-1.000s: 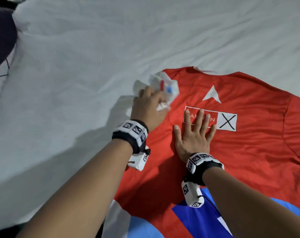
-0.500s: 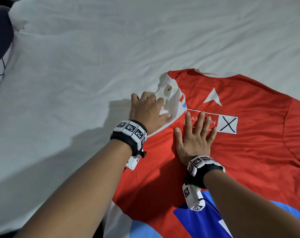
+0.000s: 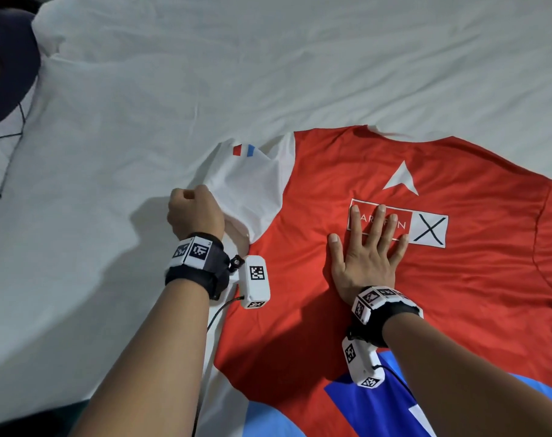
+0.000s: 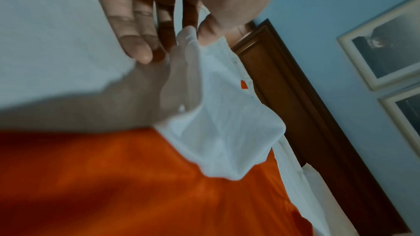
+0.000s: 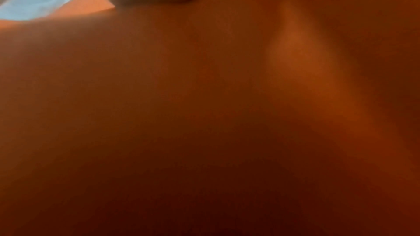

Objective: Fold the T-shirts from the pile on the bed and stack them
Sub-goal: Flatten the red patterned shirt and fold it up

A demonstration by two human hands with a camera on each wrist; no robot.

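Note:
A red T-shirt (image 3: 378,310) with a white triangle and a boxed logo lies spread flat on the white bed sheet (image 3: 205,74). Its white sleeve (image 3: 249,190), marked with a small red and blue stripe, is stretched out to the left. My left hand (image 3: 194,212) pinches the sleeve's edge, and the left wrist view shows the white sleeve (image 4: 222,132) caught between thumb and fingers (image 4: 136,47). My right hand (image 3: 367,253) lies flat with spread fingers on the shirt's chest, covering part of the logo. The right wrist view shows only blurred red cloth (image 5: 204,114).
A blue and white part of the shirt (image 3: 378,414) shows at the bottom edge. A dark cushion (image 3: 6,67) lies at the bed's far left. The left wrist view shows a wooden headboard (image 4: 306,114) and framed pictures (image 4: 386,46) on a blue wall.
My left hand has drawn the bunched white sleeve out to the left, so it now lies spread beside the shirt. My right hand stayed pressed on the chest.

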